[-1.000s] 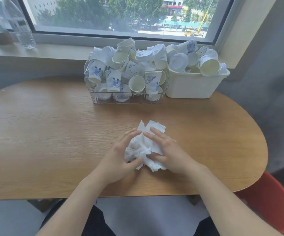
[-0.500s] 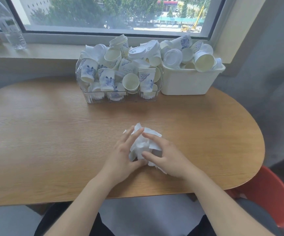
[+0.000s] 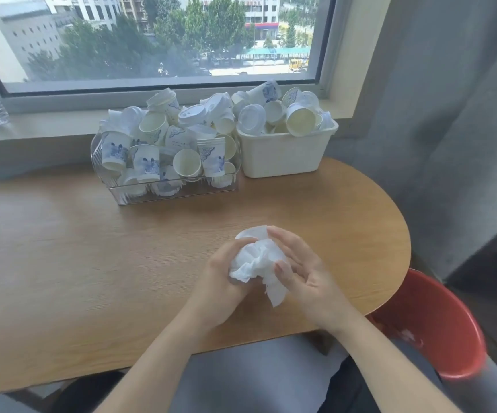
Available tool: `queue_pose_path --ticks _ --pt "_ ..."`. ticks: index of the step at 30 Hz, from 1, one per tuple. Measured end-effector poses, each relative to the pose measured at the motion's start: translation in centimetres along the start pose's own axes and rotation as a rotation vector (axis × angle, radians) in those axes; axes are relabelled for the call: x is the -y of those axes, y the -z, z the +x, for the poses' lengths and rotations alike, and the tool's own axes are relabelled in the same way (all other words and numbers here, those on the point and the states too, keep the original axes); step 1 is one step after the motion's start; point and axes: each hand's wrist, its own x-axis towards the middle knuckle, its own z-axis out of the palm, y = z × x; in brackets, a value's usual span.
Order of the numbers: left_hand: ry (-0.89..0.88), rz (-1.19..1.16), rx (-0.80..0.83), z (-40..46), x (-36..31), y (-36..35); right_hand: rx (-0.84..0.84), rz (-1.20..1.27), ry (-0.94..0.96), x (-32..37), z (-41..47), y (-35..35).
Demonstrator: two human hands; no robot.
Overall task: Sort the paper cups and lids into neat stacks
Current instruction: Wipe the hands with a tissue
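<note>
Head view: both hands are balling up a white tissue (image 3: 256, 260) that was lying flatter on the table (image 3: 92, 263) 1 second ago, left hand (image 3: 226, 275) and right hand (image 3: 303, 269) gripping it. Cups and lids are sitting unsorted in the clear basket (image 3: 166, 195) and white bin (image 3: 286, 156); sorting is probably starting next.

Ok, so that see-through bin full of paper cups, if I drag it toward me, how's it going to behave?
The clear bin probably slides easily: it holds only paper cups, so it is likely light. The cups are heaped above its rim, so a jerk could spill the top ones. It stands right beside the white bin, perhaps touching, so that may shift too.
</note>
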Motion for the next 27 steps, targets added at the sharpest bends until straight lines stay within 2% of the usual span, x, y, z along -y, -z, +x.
queue_pose_path --ticks 4,9,13,19,27 --pt "-0.016 -0.110 0.088 0.6 -3.5 -3.4 -0.096 -0.156 0.079 0.3 -2.2 2.2" --pt "-0.034 -0.293 0.254 0.8 -7.5 -8.2 -0.168 -0.187 0.037 -0.5 -5.4 6.8" --pt "-0.025 -0.338 0.402 0.8 -9.8 -11.8 -0.207 -0.304 -0.008 -1.2 -8.4 11.1" --pt "0.064 -0.495 0.530 0.9 -12.3 -18.9 -0.302 -0.380 -0.067 -3.1 -13.2 16.5" --pt "0.081 -0.503 0.726 1.2 -13.4 -28.9 -0.475 -0.384 -0.191 -7.6 -18.8 22.5"
